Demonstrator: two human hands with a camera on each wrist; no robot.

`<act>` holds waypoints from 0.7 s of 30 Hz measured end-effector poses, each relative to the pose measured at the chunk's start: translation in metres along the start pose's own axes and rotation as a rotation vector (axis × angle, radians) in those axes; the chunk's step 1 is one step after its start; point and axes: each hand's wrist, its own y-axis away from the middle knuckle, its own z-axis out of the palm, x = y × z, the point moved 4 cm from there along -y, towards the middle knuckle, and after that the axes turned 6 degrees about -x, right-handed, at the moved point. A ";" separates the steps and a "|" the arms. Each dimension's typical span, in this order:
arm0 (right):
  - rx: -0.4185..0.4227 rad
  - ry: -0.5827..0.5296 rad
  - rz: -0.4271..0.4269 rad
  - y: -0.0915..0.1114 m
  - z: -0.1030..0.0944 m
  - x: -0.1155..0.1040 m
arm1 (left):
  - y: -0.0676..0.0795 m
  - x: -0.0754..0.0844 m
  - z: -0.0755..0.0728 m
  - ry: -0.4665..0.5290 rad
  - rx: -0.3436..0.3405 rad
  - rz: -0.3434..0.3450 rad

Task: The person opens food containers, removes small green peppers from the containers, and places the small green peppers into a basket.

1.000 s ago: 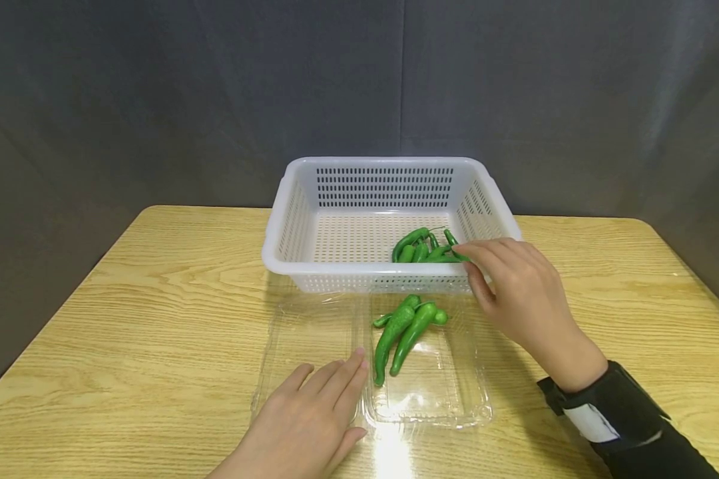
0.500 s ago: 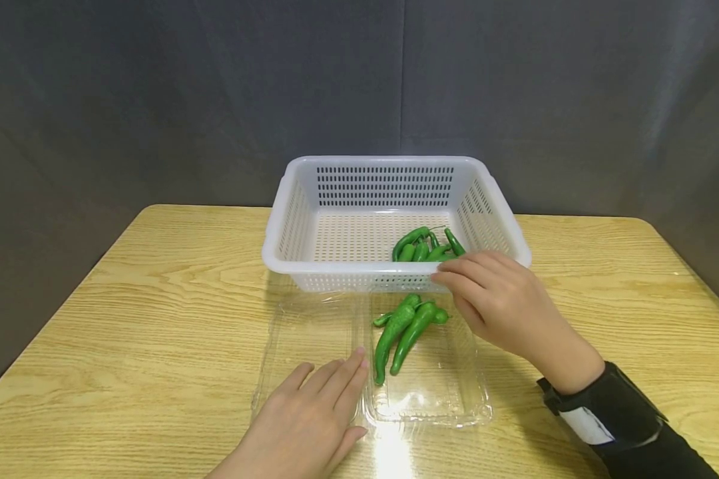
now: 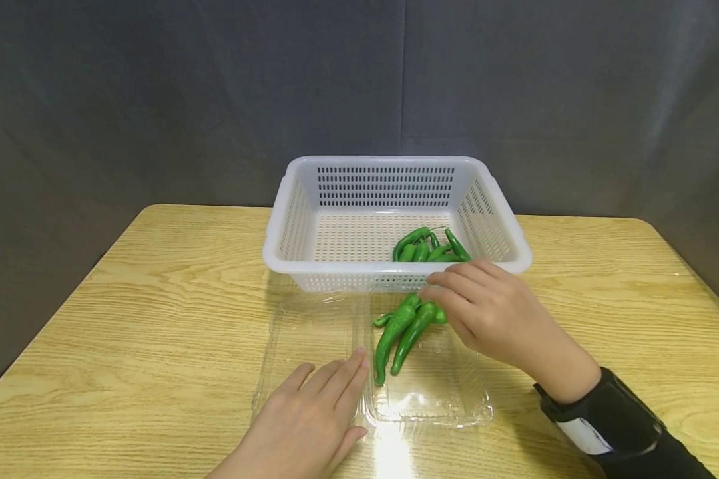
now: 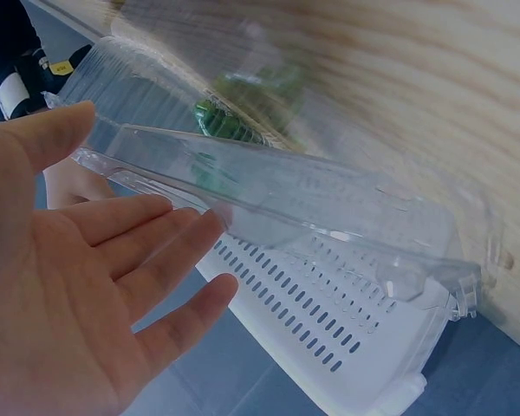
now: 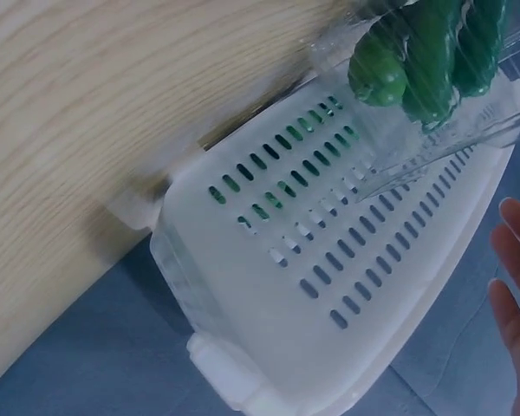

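My left hand lies flat with fingers extended over the left half of an unfolded clear plastic clamshell box, fingertips at its middle fold. The left wrist view shows that palm bare beside the see-through plastic wall. Several green chili peppers lie in the box's right half. Above their far end hovers my right hand, fingers slightly bent, thumb mostly hidden in the head view. In the right wrist view its fingers show at the edge with nothing between them.
A white slotted plastic basket stands behind the clamshell box, close to it. More green peppers sit in its front right corner. The wooden table ends at a dark grey curtain.
My right hand has drawn back from the basket's front right corner, moving left and toward me over the box's peppers. The left hand has stayed in place.
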 end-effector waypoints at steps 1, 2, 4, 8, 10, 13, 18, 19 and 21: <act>-0.005 -0.002 -0.004 -0.001 0.000 -0.001 | 0.000 0.000 0.000 -0.001 -0.005 -0.001; -0.012 -0.006 -0.010 -0.001 0.001 -0.002 | 0.000 0.000 0.000 -0.002 -0.008 -0.002; -0.028 -0.014 -0.021 -0.002 0.002 -0.004 | 0.000 0.000 0.000 -0.003 -0.009 -0.002; -0.081 -0.035 -0.022 -0.002 0.005 -0.008 | 0.000 0.000 0.000 -0.002 -0.001 -0.001; -0.117 -0.041 -0.013 -0.001 0.006 -0.009 | 0.000 0.000 0.000 -0.002 0.002 -0.001; -0.155 -0.051 -0.004 0.000 0.009 -0.010 | 0.000 0.000 0.000 -0.004 0.001 0.002; -0.186 -0.075 0.010 0.001 0.012 -0.010 | 0.000 0.001 0.000 -0.014 -0.006 0.004; -0.191 -0.080 0.014 0.001 0.013 -0.010 | 0.000 0.001 0.000 -0.018 -0.006 0.003; -0.193 -0.089 0.023 0.002 0.014 -0.010 | 0.000 0.001 0.000 -0.024 -0.005 0.003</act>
